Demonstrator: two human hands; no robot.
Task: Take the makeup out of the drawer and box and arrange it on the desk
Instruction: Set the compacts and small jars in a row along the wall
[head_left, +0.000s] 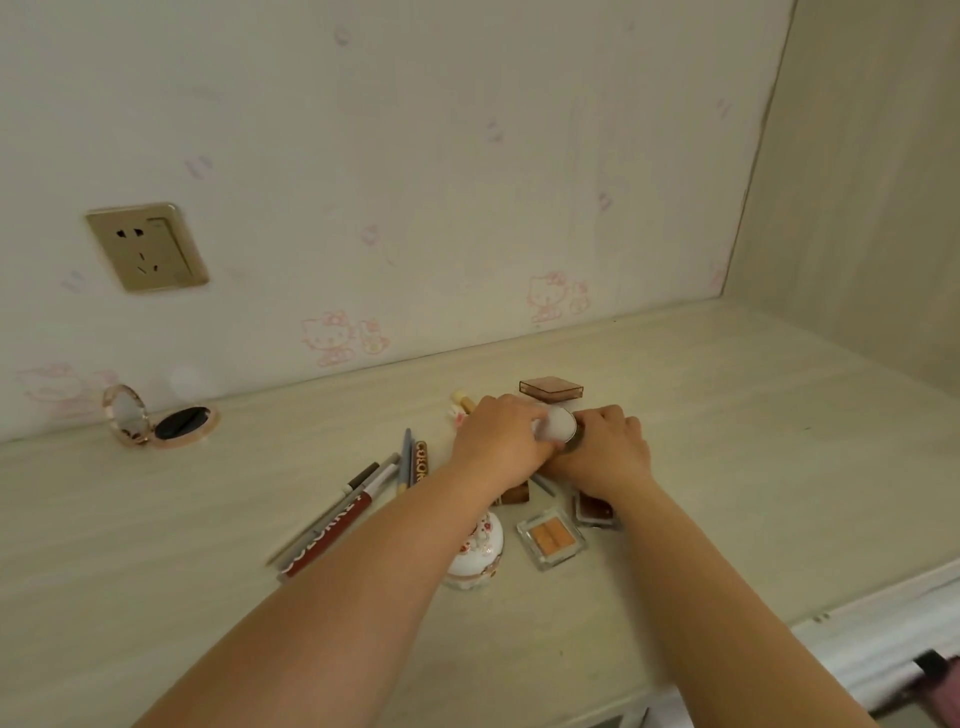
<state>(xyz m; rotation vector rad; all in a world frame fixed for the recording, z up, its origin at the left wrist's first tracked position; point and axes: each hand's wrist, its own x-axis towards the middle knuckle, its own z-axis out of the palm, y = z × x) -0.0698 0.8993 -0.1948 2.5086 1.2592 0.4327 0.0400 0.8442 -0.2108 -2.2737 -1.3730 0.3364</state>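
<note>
Both hands clamped on a round compact (558, 427) over the desk (727, 441): left hand (498, 434) on the pale lid, right hand (605, 447) under the base. Crowded below by an orange palette (551, 536) and pencils (363, 493); likely to scatter them if dropped or swept down carelessly.

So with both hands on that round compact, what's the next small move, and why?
Probably set the round compact down beside the brown case. Both the left hand and right hand hold it above the desk, where other makeup already lies.
</note>
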